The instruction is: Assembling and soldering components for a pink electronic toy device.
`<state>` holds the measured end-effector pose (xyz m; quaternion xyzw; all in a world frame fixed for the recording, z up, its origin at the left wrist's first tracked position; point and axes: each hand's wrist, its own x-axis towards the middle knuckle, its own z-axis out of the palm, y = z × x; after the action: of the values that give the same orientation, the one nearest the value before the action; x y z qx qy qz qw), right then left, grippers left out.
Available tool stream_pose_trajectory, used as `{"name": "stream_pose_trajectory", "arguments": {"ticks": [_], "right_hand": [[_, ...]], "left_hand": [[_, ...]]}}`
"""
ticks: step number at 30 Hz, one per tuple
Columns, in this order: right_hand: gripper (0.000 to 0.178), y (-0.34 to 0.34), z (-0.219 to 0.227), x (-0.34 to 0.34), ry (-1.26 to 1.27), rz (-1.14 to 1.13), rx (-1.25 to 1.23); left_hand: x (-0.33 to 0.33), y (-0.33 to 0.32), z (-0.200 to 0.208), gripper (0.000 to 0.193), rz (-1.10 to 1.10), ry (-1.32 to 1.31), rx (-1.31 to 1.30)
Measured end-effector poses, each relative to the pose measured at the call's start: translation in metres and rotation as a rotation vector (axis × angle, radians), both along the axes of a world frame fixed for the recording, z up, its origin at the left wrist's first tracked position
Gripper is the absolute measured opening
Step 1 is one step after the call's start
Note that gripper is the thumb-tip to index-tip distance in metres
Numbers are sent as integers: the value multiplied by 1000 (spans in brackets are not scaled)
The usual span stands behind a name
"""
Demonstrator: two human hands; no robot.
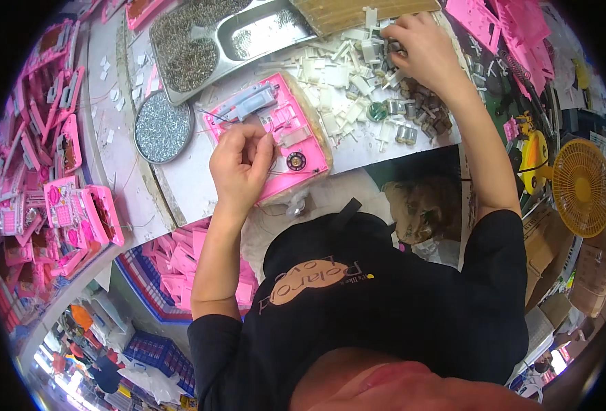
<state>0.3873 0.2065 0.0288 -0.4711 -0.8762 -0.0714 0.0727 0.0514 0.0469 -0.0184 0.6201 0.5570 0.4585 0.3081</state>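
Note:
On the table before me lies a pink plastic toy casing, its inside facing up. It holds a grey-blue mechanism, a small round black speaker, a pale block and thin wires. My left hand rests over the casing's left side, thumb and fingers pinched together; what they hold, if anything, is hidden. Farther right, my right hand reaches into a pile of white plastic parts and small metal motors. Its fingers are curved and apart around the parts at the pile's far end.
A metal tray heaped with small screws or springs stands at the back. Beside it is a round dish of tiny metal pieces. Pink casings are stacked at left, more fill a crate below. A yellow fan stands right.

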Motion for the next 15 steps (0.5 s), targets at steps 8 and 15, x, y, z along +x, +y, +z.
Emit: {"name": "stream_pose_trajectory", "arguments": {"ticks": [8,15], "right_hand": [[9,9,-1,10,212,31,-29],[20,-12,-5,-3,453,-207,-100]], "left_hand": [[17,1,43,8,36,14,119],[72,64,74,25,-302,207,129]]}}
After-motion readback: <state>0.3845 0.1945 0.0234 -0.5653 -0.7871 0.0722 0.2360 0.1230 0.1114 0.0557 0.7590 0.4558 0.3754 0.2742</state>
